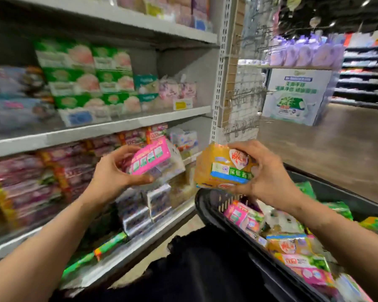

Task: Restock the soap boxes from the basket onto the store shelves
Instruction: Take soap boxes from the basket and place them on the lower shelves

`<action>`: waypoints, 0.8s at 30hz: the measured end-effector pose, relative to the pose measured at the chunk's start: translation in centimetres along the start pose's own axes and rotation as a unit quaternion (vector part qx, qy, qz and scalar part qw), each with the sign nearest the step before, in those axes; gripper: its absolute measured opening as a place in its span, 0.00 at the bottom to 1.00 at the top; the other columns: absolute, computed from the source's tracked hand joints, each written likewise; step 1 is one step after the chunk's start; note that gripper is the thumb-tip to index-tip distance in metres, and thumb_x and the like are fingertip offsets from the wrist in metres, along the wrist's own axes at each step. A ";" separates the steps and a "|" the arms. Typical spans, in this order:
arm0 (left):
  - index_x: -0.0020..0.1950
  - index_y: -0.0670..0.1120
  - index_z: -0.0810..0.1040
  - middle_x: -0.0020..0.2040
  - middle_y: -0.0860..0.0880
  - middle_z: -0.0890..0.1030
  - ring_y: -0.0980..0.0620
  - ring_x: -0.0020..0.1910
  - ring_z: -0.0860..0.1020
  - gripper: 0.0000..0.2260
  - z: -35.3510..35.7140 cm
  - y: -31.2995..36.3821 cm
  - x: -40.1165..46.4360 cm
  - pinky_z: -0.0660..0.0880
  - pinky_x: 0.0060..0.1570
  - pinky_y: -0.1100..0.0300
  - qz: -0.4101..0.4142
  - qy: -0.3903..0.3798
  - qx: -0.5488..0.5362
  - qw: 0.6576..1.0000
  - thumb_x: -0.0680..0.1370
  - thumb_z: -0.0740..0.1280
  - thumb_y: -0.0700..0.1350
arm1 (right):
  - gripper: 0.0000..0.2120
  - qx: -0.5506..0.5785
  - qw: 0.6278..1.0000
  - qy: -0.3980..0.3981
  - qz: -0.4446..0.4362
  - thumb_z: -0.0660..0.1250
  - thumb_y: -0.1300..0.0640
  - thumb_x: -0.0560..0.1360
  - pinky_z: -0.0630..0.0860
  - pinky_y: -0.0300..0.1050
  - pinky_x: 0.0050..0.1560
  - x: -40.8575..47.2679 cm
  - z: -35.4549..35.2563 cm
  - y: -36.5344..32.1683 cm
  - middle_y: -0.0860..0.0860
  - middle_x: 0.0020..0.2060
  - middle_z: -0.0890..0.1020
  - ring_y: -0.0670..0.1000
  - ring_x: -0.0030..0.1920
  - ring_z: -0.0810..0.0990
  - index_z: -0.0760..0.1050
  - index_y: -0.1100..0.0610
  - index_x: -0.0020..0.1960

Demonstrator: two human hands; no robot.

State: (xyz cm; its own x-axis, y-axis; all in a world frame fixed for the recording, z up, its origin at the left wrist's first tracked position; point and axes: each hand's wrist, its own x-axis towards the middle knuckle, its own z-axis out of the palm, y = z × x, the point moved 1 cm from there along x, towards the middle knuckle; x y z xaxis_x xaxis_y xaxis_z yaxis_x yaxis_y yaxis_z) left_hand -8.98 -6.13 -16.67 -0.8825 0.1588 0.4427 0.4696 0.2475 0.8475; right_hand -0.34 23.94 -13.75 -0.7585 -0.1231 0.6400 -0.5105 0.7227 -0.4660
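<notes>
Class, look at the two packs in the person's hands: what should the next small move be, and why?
Probably carry the pink soap pack, gripped by the left hand, forward to the lower shelf, since it is already level with that shelf's stock. The right hand holds the yellow soap pack above the basket.

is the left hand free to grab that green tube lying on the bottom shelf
Probably not yet: the left hand already grips a pink soap box. The path down to the green tube looks unobstructed.

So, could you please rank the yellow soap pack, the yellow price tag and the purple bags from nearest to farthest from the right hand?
1. Yellow soap pack: gripped in the right hand.
2. Yellow price tag: middle shelf edge, upper left.
3. Purple bags: far display, above.
</notes>
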 end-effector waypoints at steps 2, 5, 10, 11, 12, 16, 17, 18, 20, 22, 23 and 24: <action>0.51 0.52 0.79 0.42 0.62 0.84 0.66 0.41 0.78 0.31 -3.6 -0.6 -1.8 0.74 0.41 0.73 -0.011 0.027 0.023 0.999 0.51 0.84 0.43 | 0.37 0.028 0.999 -0.023 -0.019 0.77 0.41 0.54 0.75 0.45 0.54 2.0 3.5 -1.4 0.43 0.50 0.74 0.46 0.50 0.75 0.75 0.49 0.60; 0.53 0.48 0.79 0.42 0.57 0.83 0.69 0.38 0.77 0.29 -10.5 -2.2 -6.1 0.73 0.42 0.75 -0.041 0.107 0.058 0.992 0.54 0.84 0.39 | 0.37 0.108 0.991 -0.064 -0.042 0.82 0.49 0.50 0.76 0.43 0.57 4.9 10.0 -4.8 0.38 0.52 0.72 0.41 0.52 0.75 0.73 0.41 0.58; 0.48 0.53 0.80 0.42 0.60 0.84 0.66 0.38 0.78 0.31 -19.0 -4.0 -13.3 0.74 0.42 0.73 -0.103 0.174 0.109 0.973 0.47 0.80 0.54 | 0.43 0.152 0.974 -0.146 -0.087 0.84 0.63 0.50 0.69 0.28 0.57 6.7 18.3 -10.5 0.44 0.55 0.74 0.33 0.54 0.73 0.72 0.47 0.61; 0.47 0.54 0.80 0.42 0.61 0.83 0.66 0.37 0.78 0.31 -20.8 -4.2 -14.7 0.73 0.40 0.72 -0.118 0.185 0.122 0.968 0.46 0.78 0.57 | 0.44 0.150 0.970 -0.159 -0.105 0.85 0.62 0.51 0.70 0.32 0.58 6.9 20.2 -11.7 0.46 0.56 0.75 0.35 0.56 0.74 0.72 0.48 0.63; 0.47 0.55 0.79 0.41 0.61 0.83 0.65 0.36 0.78 0.31 -22.4 -4.3 -16.1 0.74 0.40 0.71 -0.132 0.198 0.139 0.961 0.45 0.77 0.58 | 0.43 0.145 0.968 -0.170 -0.117 0.85 0.61 0.51 0.72 0.37 0.59 7.0 22.1 -12.9 0.46 0.56 0.75 0.41 0.57 0.75 0.72 0.48 0.63; 0.46 0.54 0.79 0.41 0.54 0.83 0.56 0.39 0.80 0.31 -27.5 -4.6 -20.7 0.76 0.41 0.57 -0.189 0.248 0.196 0.930 0.46 0.83 0.52 | 0.38 0.169 0.954 -0.201 -0.146 0.79 0.63 0.54 0.75 0.47 0.55 6.6 28.3 -17.8 0.48 0.54 0.77 0.49 0.55 0.77 0.72 0.46 0.61; 0.47 0.53 0.78 0.42 0.54 0.83 0.55 0.40 0.80 0.31 -28.6 -4.7 -21.7 0.76 0.41 0.57 -0.201 0.262 0.203 0.922 0.47 0.85 0.49 | 0.38 0.175 0.951 -0.203 -0.154 0.77 0.64 0.54 0.75 0.46 0.55 6.4 29.6 -19.1 0.48 0.54 0.77 0.49 0.55 0.77 0.71 0.44 0.61; 0.48 0.53 0.78 0.43 0.53 0.83 0.54 0.41 0.80 0.31 -29.5 -4.9 -22.5 0.76 0.41 0.57 -0.216 0.276 0.205 0.914 0.49 0.85 0.46 | 0.38 0.183 0.948 -0.203 -0.161 0.76 0.64 0.54 0.75 0.44 0.55 6.3 30.8 -20.3 0.48 0.54 0.77 0.48 0.54 0.76 0.71 0.42 0.60; 0.51 0.52 0.78 0.45 0.51 0.83 0.52 0.43 0.81 0.30 -31.2 -5.3 -23.9 0.79 0.43 0.54 -0.241 0.304 0.193 0.901 0.53 0.85 0.43 | 0.39 0.185 0.946 -0.202 -0.173 0.76 0.68 0.56 0.73 0.38 0.54 6.2 32.8 -22.6 0.47 0.54 0.75 0.45 0.55 0.74 0.70 0.42 0.61; 0.51 0.52 0.77 0.46 0.51 0.82 0.51 0.45 0.81 0.28 -32.5 -5.7 -24.8 0.80 0.47 0.47 -0.259 0.329 0.187 0.889 0.56 0.84 0.41 | 0.37 0.185 0.945 -0.197 -0.186 0.75 0.70 0.59 0.73 0.39 0.54 6.2 34.7 -24.5 0.46 0.55 0.74 0.44 0.56 0.73 0.71 0.46 0.63; 0.50 0.52 0.77 0.46 0.52 0.82 0.50 0.45 0.81 0.27 -33.0 -5.9 -24.9 0.80 0.48 0.45 -0.264 0.339 0.184 0.884 0.57 0.84 0.41 | 0.36 0.183 0.944 -0.197 -0.189 0.74 0.70 0.60 0.74 0.41 0.54 6.3 35.5 -25.2 0.46 0.56 0.73 0.45 0.57 0.72 0.71 0.48 0.64; 0.50 0.52 0.76 0.45 0.52 0.82 0.50 0.45 0.81 0.27 -33.4 -6.3 -25.0 0.80 0.48 0.44 -0.266 0.349 0.181 0.880 0.57 0.84 0.41 | 0.36 0.177 0.946 -0.192 -0.194 0.73 0.70 0.61 0.74 0.42 0.54 6.3 36.3 -25.8 0.45 0.56 0.72 0.45 0.58 0.72 0.70 0.49 0.65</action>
State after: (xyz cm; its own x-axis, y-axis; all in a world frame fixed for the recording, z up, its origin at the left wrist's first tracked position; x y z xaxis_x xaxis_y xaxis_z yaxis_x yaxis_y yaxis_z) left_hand 9.28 -43.61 -23.25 -0.7210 -0.6662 0.1907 -0.1488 0.4176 0.8963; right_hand -6.68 -20.15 -19.83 -0.5422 -0.6202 0.5669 -0.8329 0.3080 -0.4597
